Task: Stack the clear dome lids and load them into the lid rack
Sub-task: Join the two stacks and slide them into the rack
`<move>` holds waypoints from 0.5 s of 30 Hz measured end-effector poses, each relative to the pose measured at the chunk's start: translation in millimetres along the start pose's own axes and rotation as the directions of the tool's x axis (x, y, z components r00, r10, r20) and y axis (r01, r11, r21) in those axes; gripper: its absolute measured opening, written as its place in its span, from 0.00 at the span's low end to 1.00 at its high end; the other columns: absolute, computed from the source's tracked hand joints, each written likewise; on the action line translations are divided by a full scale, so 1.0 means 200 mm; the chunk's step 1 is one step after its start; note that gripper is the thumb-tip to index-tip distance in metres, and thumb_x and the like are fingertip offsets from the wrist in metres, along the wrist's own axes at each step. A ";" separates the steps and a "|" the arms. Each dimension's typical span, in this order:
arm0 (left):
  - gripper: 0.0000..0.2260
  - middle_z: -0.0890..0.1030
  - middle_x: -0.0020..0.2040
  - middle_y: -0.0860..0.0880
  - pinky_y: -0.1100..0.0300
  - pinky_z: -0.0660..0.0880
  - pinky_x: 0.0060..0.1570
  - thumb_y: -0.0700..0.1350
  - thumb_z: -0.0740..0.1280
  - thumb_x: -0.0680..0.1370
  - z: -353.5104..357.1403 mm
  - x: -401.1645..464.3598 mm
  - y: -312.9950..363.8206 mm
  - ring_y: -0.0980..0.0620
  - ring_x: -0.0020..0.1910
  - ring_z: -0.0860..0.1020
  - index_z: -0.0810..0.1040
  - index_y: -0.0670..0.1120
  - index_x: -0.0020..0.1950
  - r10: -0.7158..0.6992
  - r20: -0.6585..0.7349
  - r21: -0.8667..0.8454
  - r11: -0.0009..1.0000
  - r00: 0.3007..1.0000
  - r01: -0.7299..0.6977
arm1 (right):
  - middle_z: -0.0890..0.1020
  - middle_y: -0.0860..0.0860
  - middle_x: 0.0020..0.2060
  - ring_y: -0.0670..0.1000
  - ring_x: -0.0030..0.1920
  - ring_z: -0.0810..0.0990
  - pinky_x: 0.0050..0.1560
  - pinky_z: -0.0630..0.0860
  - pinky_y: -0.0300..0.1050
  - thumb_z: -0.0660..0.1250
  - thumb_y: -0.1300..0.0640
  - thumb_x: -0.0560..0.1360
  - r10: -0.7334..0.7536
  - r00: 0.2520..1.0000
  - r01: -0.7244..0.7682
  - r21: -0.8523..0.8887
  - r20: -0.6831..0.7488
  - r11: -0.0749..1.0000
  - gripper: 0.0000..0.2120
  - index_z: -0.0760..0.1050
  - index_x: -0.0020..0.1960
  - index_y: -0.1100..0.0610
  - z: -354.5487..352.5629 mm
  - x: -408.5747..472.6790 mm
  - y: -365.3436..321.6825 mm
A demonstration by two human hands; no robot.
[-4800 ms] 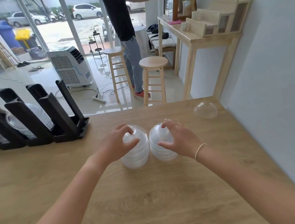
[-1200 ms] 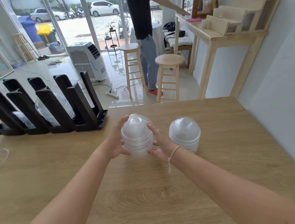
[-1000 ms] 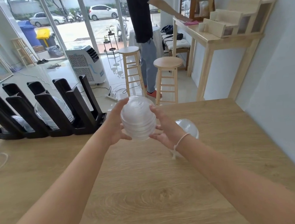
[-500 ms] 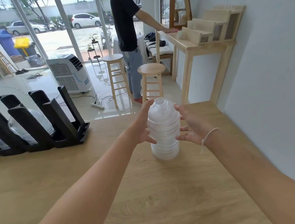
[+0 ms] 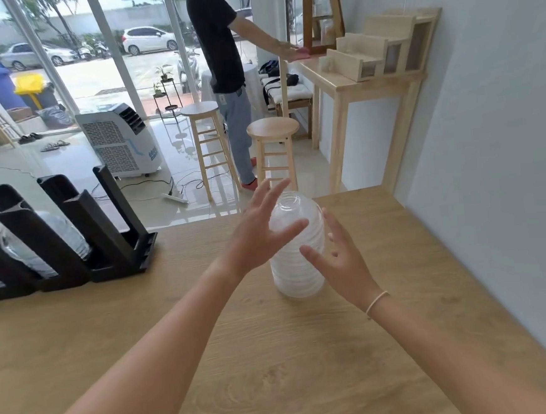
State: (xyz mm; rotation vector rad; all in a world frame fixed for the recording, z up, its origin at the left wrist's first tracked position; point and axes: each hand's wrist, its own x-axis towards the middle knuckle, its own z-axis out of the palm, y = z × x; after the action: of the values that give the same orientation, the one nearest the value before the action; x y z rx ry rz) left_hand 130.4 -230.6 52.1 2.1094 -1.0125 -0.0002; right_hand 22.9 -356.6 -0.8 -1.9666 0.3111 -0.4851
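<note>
One tall stack of clear dome lids (image 5: pixel 298 270) stands upright on the wooden table (image 5: pixel 278 369), a little right of centre. My left hand (image 5: pixel 260 230) hovers at its upper left side with fingers spread, holding nothing. My right hand (image 5: pixel 338 260) is open at the stack's lower right side, fingers apart; whether it touches the lids is unclear. The black lid rack (image 5: pixel 71 235) stands at the table's left, with a row of clear lids (image 5: pixel 44 244) lying in one slot.
A grey wall (image 5: pixel 490 157) runs close along the table's right edge. Beyond the far table edge stand two wooden stools (image 5: pixel 273 148), a person in a black shirt (image 5: pixel 221 64), a wooden side table and a white air cooler (image 5: pixel 119 140).
I lifted the left stack with both hands and set it onto the right stack, making one tall stack. In the last half second both hands opened and let go of it.
</note>
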 end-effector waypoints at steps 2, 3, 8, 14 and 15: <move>0.32 0.53 0.77 0.50 0.44 0.60 0.68 0.60 0.67 0.71 -0.01 0.01 -0.01 0.47 0.75 0.54 0.57 0.63 0.72 0.060 0.076 0.148 0.986 0.995 -0.071 | 0.57 0.41 0.72 0.48 0.73 0.57 0.71 0.61 0.51 0.67 0.35 0.65 0.014 1.000 -0.014 -0.024 0.000 1.000 0.45 0.47 0.73 0.42 0.03 -0.02 0.08; 0.32 0.53 0.77 0.51 0.42 0.61 0.68 0.61 0.66 0.71 -0.01 0.02 -0.01 0.46 0.75 0.55 0.57 0.63 0.72 0.078 0.103 0.193 0.976 0.992 -0.097 | 0.55 0.44 0.74 0.48 0.74 0.56 0.72 0.59 0.49 0.69 0.38 0.65 0.028 1.000 -0.028 -0.044 0.000 0.999 0.46 0.45 0.74 0.44 0.05 -0.03 0.11; 0.31 0.57 0.76 0.52 0.42 0.65 0.67 0.63 0.65 0.70 -0.02 0.05 -0.02 0.47 0.74 0.60 0.58 0.63 0.71 0.099 0.167 0.244 0.960 0.981 -0.138 | 0.53 0.46 0.75 0.46 0.74 0.53 0.70 0.53 0.42 0.72 0.39 0.62 0.137 0.990 -0.131 -0.131 0.037 0.983 0.53 0.42 0.74 0.47 0.12 -0.05 0.29; 0.31 0.58 0.75 0.54 0.46 0.67 0.66 0.64 0.65 0.70 -0.03 0.05 -0.03 0.50 0.72 0.63 0.58 0.65 0.71 0.090 0.179 0.234 0.963 0.980 -0.132 | 0.65 0.46 0.71 0.51 0.70 0.62 0.72 0.58 0.59 0.71 0.33 0.57 0.120 0.993 -0.110 -0.256 0.024 0.961 0.56 0.44 0.74 0.48 0.17 -0.04 0.33; 0.31 0.59 0.75 0.54 0.47 0.68 0.66 0.63 0.65 0.70 -0.02 0.05 -0.04 0.50 0.72 0.63 0.58 0.64 0.71 0.092 0.177 0.227 0.965 0.980 -0.131 | 0.66 0.46 0.70 0.51 0.69 0.63 0.71 0.58 0.59 0.70 0.33 0.56 0.118 0.993 -0.112 -0.244 0.013 0.963 0.56 0.45 0.74 0.48 0.18 -0.03 0.32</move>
State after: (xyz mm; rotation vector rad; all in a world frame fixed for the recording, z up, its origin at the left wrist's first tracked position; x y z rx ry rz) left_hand 143.1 -231.2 53.9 2.2946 -1.2845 0.0028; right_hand 34.3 -353.5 -72.8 -2.1758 0.4840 -0.3581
